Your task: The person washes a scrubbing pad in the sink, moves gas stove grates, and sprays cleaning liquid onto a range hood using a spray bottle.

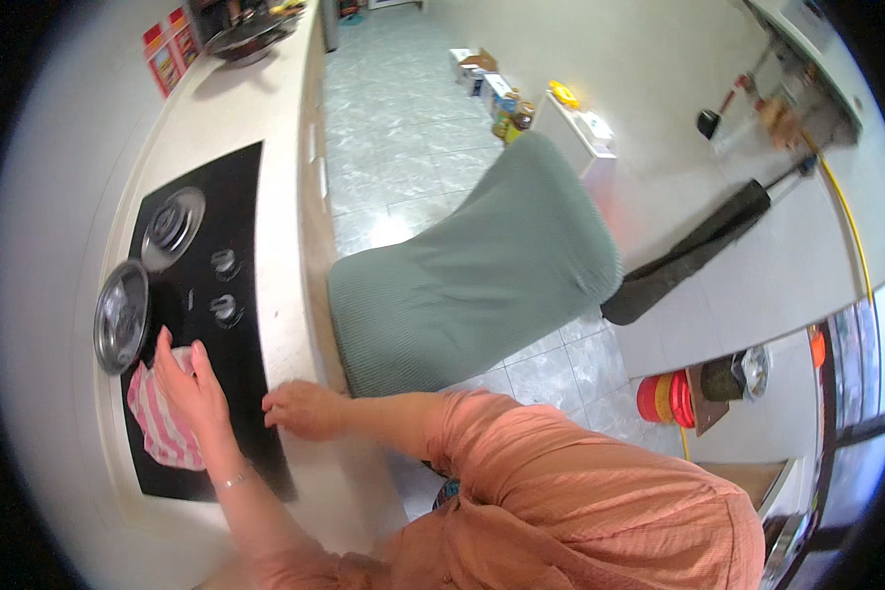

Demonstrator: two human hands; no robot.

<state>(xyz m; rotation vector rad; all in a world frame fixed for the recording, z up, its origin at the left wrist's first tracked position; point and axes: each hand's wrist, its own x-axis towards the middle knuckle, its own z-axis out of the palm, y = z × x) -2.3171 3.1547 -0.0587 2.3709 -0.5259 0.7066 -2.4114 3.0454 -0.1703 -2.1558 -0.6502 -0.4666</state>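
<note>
My left hand (192,391) lies over a pink-and-white striped cloth (164,435) on the black glass hob (228,376). Its thumb and fingers are spread, and part of the cloth is hidden beneath it. Just beyond the fingertips, a round shiny metal dish (122,317) leans at the hob's back edge. My right hand (306,409) is at the front edge of the hob, over the pale countertop (284,295), fingers loosely bent and nothing visible in them. Two control knobs (225,310) and a metal burner ring (175,227) lie farther along the hob.
A wok (243,40) stands at the counter's far end. Close to the cabinet is a chair in a green cover (479,273). Boxes (479,74) and bottles (516,118) line the wall by a white cabinet (571,133). Red-and-yellow round containers (664,398) are behind me.
</note>
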